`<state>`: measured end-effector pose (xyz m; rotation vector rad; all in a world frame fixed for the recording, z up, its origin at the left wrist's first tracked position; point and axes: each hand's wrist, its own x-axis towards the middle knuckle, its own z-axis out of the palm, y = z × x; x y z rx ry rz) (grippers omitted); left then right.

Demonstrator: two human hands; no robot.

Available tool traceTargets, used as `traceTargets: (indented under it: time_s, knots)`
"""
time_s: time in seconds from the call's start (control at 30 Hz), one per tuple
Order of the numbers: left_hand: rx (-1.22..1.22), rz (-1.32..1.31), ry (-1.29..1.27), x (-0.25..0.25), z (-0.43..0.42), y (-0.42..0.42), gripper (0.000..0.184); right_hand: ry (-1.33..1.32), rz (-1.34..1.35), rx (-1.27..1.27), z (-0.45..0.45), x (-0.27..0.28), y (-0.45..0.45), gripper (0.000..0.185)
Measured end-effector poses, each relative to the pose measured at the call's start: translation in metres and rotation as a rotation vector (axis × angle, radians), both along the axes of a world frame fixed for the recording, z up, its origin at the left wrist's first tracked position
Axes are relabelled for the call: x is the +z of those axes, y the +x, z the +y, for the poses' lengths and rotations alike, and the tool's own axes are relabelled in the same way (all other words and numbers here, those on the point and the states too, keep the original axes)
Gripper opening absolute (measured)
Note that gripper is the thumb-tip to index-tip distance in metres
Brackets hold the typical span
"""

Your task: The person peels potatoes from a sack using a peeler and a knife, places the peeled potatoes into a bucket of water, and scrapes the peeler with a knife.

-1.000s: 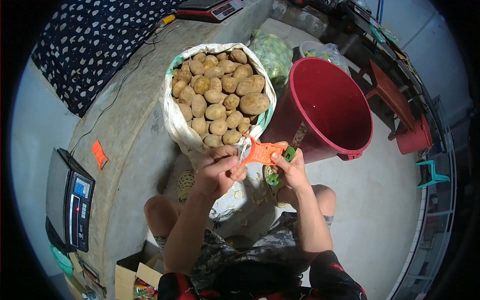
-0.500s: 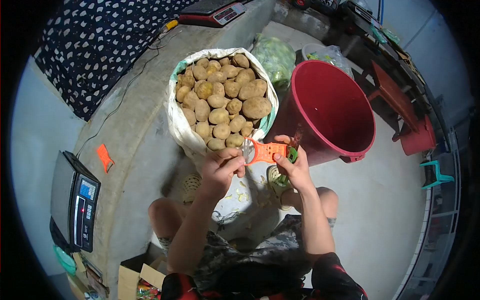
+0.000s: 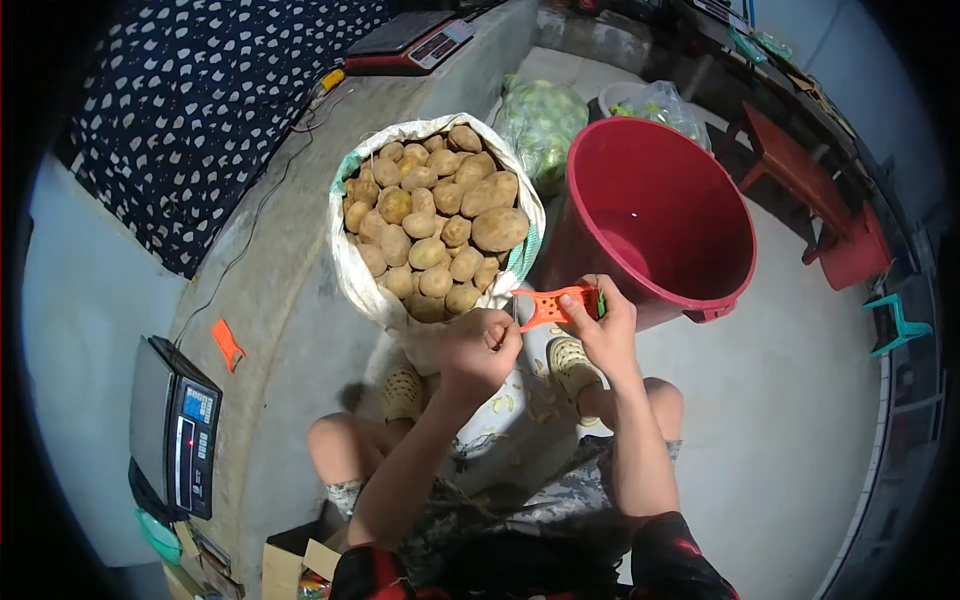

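Closest to the camera, the person's camouflage shorts [image 3: 565, 500] are covering two bent legs, and an open cardboard box [image 3: 282, 572] is standing at the lower left. A dark scale [image 3: 195, 435] with a lit display is resting near it on the concrete ledge [image 3: 270, 285]. The right hand [image 3: 608, 328] is grasping an orange peeler [image 3: 546, 308] by its body, the thumb lying across the top; a green piece [image 3: 601, 304] is showing partly beside that thumb. The peeler is lying above the floor between the two hands, its forked end pointing toward the left hand [image 3: 482, 348]. The left hand, partly blurred, is holding its fingers bent just beside that end; whether it is pinching anything cannot be told. A second orange tool [image 3: 228, 346] is lying on the ledge, well apart from both hands. Below the hands, pale perforated shoes [image 3: 403, 392] are standing on either side of scattered peelings [image 3: 500, 402]. Beyond, a white sack [image 3: 350, 270] is holding potatoes [image 3: 428, 253], and a red tub [image 3: 640, 270] is standing beside it. Farther back, a bag of green produce [image 3: 543, 125] is resting on the floor, and a red scale [image 3: 415, 48] is occupying the ledge's far end
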<state>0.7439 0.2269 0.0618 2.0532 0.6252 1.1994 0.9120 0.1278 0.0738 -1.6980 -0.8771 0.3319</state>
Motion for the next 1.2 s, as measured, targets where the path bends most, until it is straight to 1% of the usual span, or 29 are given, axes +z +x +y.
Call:
traceTargets:
  time_s: [0.07,0.13,0.17,0.2,0.27,0.33,0.37,0.4,0.43,0.47,0.53,0.57,0.67,0.7,0.77,0.8,0.87,0.93,1.0,1.03,1.07,1.1,1.13,1.17,1.2]
  knots:
    - [0.003,-0.015,-0.038,0.004,-0.002,0.007,0.011,-0.032,-0.110,-0.047,-0.004,0.013,0.002,0.034]
    - [-0.074,0.084,-0.372,0.014,-0.002,0.011,0.006,0.001,-0.145,-0.078,-0.007,0.011,0.010,0.034]
    - [-0.039,0.038,-0.395,0.006,0.009,0.013,0.005,0.031,-0.185,-0.105,-0.009,0.010,0.014,0.033]
    - [-0.005,-0.006,-0.420,-0.005,0.027,0.011,0.008,0.032,-0.181,-0.111,-0.012,0.012,0.017,0.033]
    - [0.283,0.215,-0.036,-0.012,0.070,0.000,0.024,0.004,-0.031,-0.114,-0.020,0.019,0.022,0.033]
    - [0.545,0.446,-0.027,-0.011,0.104,0.000,0.042,-0.004,-0.032,-0.144,-0.022,0.017,0.028,0.031]
    - [0.538,0.445,-0.023,-0.013,0.107,0.006,0.042,-0.025,-0.081,-0.141,-0.023,0.014,0.031,0.030]
    - [0.614,0.509,-0.062,-0.013,0.107,0.011,0.047,-0.047,-0.131,-0.136,-0.024,0.013,0.032,0.028]
    - [0.691,0.572,-0.102,-0.012,0.108,0.015,0.052,-0.042,-0.117,-0.121,-0.023,0.014,0.032,0.025]
    - [0.688,0.572,-0.097,-0.012,0.109,0.019,0.052,-0.039,-0.115,-0.126,-0.022,0.015,0.031,0.025]
    - [0.614,0.677,-0.161,-0.005,0.108,0.028,0.056,-0.095,-0.148,-0.100,-0.021,0.017,0.028,0.025]
    - [0.645,0.682,-0.202,-0.003,0.106,0.031,0.053,-0.121,-0.121,-0.095,-0.021,0.020,0.025,0.024]
    - [0.629,0.617,-0.186,-0.013,0.113,0.030,0.055,-0.074,-0.140,-0.109,-0.019,0.016,0.023,0.023]
    - [0.631,0.613,-0.180,-0.021,0.117,0.026,0.055,-0.133,-0.145,-0.101,-0.020,0.016,0.024,0.021]
    - [0.645,0.437,0.018,-0.036,0.119,0.017,0.046,-0.143,-0.169,-0.103,-0.020,0.015,0.024,0.020]
    - [0.640,0.432,0.024,-0.027,0.110,0.011,0.046,-0.165,-0.188,-0.106,-0.021,0.014,0.024,0.020]
    - [0.178,0.024,-0.569,0.001,0.079,-0.006,0.047,-0.164,-0.190,-0.124,-0.022,0.014,0.025,0.019]
    - [-0.004,-0.174,-0.751,-0.001,0.048,-0.019,0.046,-0.166,-0.200,-0.104,-0.023,0.015,0.023,0.019]
    - [-0.281,-0.274,-0.943,-0.014,0.023,-0.028,0.044,-0.201,-0.179,-0.075,-0.020,0.011,0.021,0.019]
    - [-0.267,-0.230,-0.949,-0.022,0.010,-0.028,0.051,-0.137,-0.151,-0.048,-0.015,0.002,0.018,0.019]
    - [-0.271,-0.236,-0.956,-0.026,0.000,-0.030,0.051,-0.072,-0.127,-0.019,-0.011,-0.004,0.016,0.018]
    - [-0.403,-0.299,-1.017,-0.027,-0.009,-0.031,0.055,-0.065,-0.200,-0.044,-0.007,-0.003,0.010,0.018]
    - [-0.539,-0.363,-1.076,-0.027,-0.015,-0.030,0.059,-0.073,-0.209,-0.049,-0.006,-0.001,0.005,0.018]
    - [-0.575,-0.402,-1.094,-0.026,-0.019,-0.031,0.063,-0.130,-0.322,-0.068,-0.005,0.001,0.001,0.018]
    - [-0.580,-0.412,-1.106,-0.027,-0.021,-0.032,0.063,-0.188,-0.436,-0.084,-0.005,0.002,-0.002,0.017]
